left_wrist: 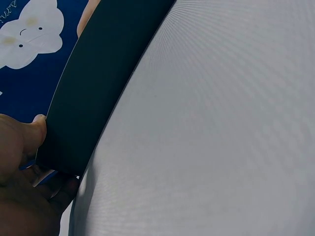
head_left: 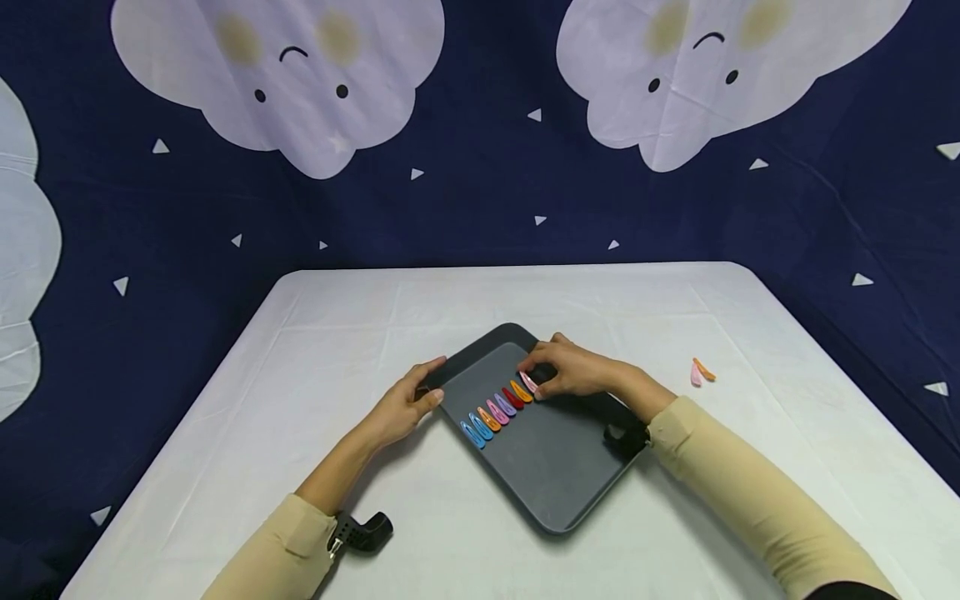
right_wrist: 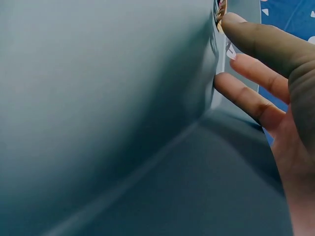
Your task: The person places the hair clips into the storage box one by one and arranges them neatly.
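Note:
A dark grey tray lies at an angle on the table. My left hand grips its left edge; in the left wrist view the thumb is at the rim of the tray, with fingers beneath. Inside, a slanting row of snap hair clips runs from blue clips through orange, pink, purple and a red clip to an orange clip. At the row's upper end my right hand pinches a light pink hair clip between thumb and fingers, partly hidden in the right wrist view.
To the right of the tray, a loose orange hair clip and a pink hair clip lie touching on the white-covered table. A dark blue cloth with clouds hangs behind. A black wrist camera juts from the left sleeve.

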`<state>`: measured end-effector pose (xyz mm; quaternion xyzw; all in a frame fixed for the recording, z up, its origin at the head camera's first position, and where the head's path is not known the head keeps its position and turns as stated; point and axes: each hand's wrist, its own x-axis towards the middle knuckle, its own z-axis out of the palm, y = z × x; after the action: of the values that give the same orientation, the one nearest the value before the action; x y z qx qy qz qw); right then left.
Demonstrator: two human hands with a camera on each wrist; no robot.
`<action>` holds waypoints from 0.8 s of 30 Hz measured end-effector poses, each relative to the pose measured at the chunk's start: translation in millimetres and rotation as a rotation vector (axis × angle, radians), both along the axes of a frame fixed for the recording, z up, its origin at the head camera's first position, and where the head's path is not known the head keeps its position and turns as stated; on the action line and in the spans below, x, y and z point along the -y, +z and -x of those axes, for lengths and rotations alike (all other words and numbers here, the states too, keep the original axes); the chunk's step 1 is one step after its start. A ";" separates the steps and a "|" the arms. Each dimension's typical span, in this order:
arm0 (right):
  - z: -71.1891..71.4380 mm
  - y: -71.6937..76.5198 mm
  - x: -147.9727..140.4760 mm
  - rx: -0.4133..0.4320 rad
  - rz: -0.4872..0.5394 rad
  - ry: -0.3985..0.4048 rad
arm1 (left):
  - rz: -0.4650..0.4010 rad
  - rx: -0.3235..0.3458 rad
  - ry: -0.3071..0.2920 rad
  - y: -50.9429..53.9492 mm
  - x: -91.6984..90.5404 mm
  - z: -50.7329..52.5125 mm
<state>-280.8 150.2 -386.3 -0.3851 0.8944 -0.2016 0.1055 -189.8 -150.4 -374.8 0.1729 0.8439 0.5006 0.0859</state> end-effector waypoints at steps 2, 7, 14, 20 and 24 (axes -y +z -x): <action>0.1 -1.0 0.6 -0.007 -0.005 0.004 | 0.003 -0.003 0.002 0.2 -0.2 -0.3; 0.3 -2.5 1.8 -0.013 -0.011 0.018 | 0.011 -0.005 0.007 0.6 -0.4 -0.5; -0.1 -3.1 2.0 -0.025 -0.030 0.025 | 0.011 -0.003 0.014 -0.4 -0.7 0.2; -0.8 -3.1 2.7 -0.016 -0.045 0.024 | 0.005 -0.005 0.015 0.5 -1.1 -0.7; -1.6 -2.5 3.0 -0.009 -0.045 0.024 | 0.005 -0.003 0.015 1.2 -1.4 -1.3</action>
<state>-279.2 147.2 -388.8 -0.3944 0.8944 -0.1785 0.1122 -188.4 -148.9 -373.6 0.1670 0.8466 0.4988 0.0813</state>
